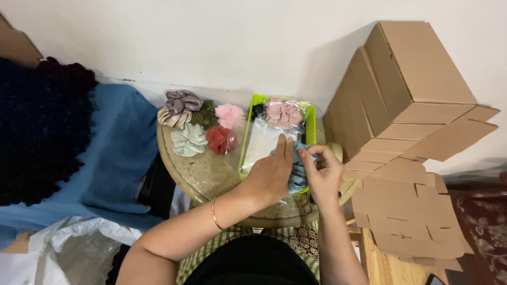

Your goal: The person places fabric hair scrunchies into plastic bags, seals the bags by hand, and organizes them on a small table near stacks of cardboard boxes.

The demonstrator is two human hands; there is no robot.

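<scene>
One blue scrunchie (299, 174) is pinched by both hands, left hand (270, 174) and right hand (323, 174), fingers closed narrow on it. Five scrunchies (200, 124) are counted far left on the round table (206, 177); one pink scrunchie (283, 112) is bagged in the green tray (310, 126).

A lime-green tray (310, 124) holds a pink scrunchie (283, 113). Mauve (183, 100), mint (189, 140) and red (221, 140) scrunchies lie on the beige speckled surface (208, 177)

This looks like a room in a home used for small-scale packing. A small round desk (203, 177) stands against a plain white wall (211, 37), with fabric scrunchies (198, 124) laid out on it, folded cardboard boxes (406, 137) stacked beside it, a patterned rug (483, 227) and a blue cloth (113, 153) nearby.
</scene>
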